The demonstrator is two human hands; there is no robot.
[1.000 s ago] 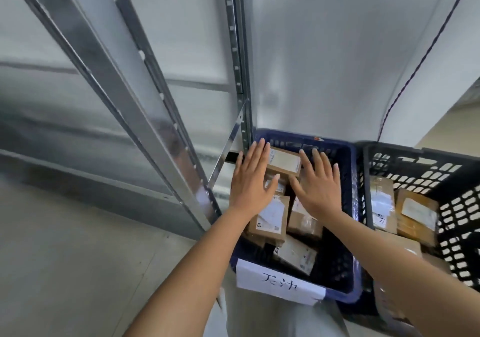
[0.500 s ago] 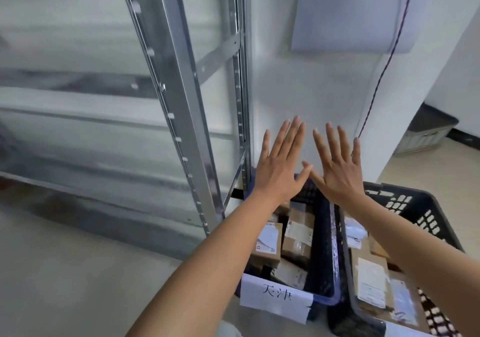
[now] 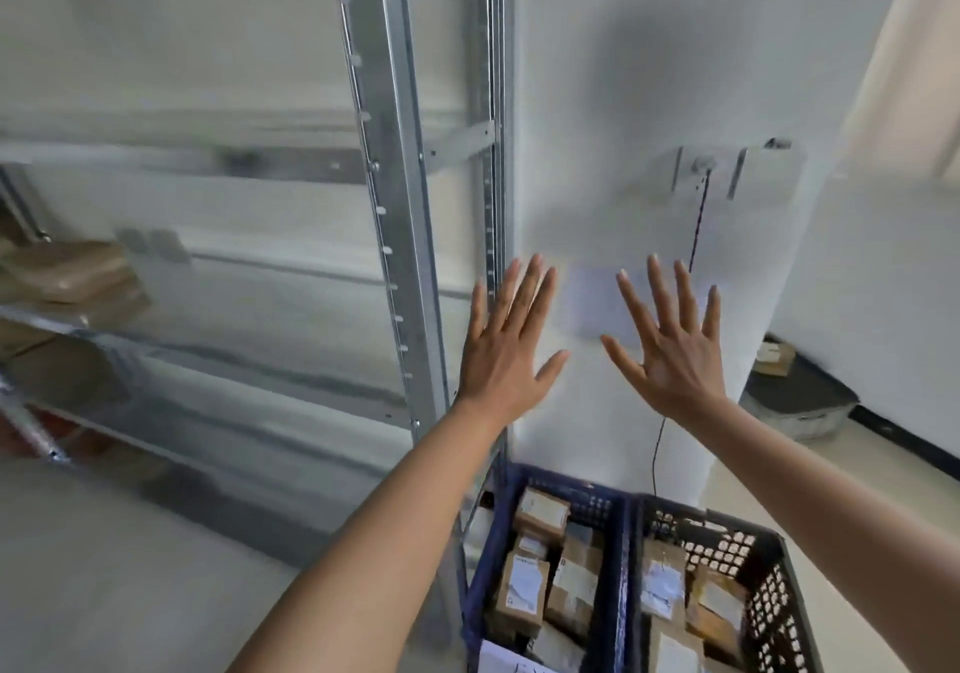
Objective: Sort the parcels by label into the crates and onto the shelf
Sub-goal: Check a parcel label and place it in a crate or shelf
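Parcels (image 3: 527,587): none in either hand. Left hand (image 3: 506,347) and right hand (image 3: 670,347) both raised, fingers straight and spread wide, backs toward the person, thumbs pointing at each other with a clear gap between. Nothing gripped, nothing touched. Reads as hands lifted clear of the work, likely between one pick and the next rather than mid-carry.

Below the left hand, well down: blue crate (image 3: 491,548), small brown cardboard parcels packed in with white labels facing up, presumably so each label can be read without turning the box. A white paper sign hangs at its near edge; writing cut off, not readable.

Below the right hand, touching the blue crate's side: black crate (image 3: 779,605) with perforated walls, more labelled parcels (image 3: 662,576) inside. Two crates side by side suggests one destination each.

Left of the left hand: metal shelf (image 3: 400,215), upright post just beside the fingers. Far to the left on it, blurred brown packages (image 3: 72,270) stacked flat.

Behind both hands: white wall (image 3: 623,101), thin dark cable (image 3: 696,225) running down it.
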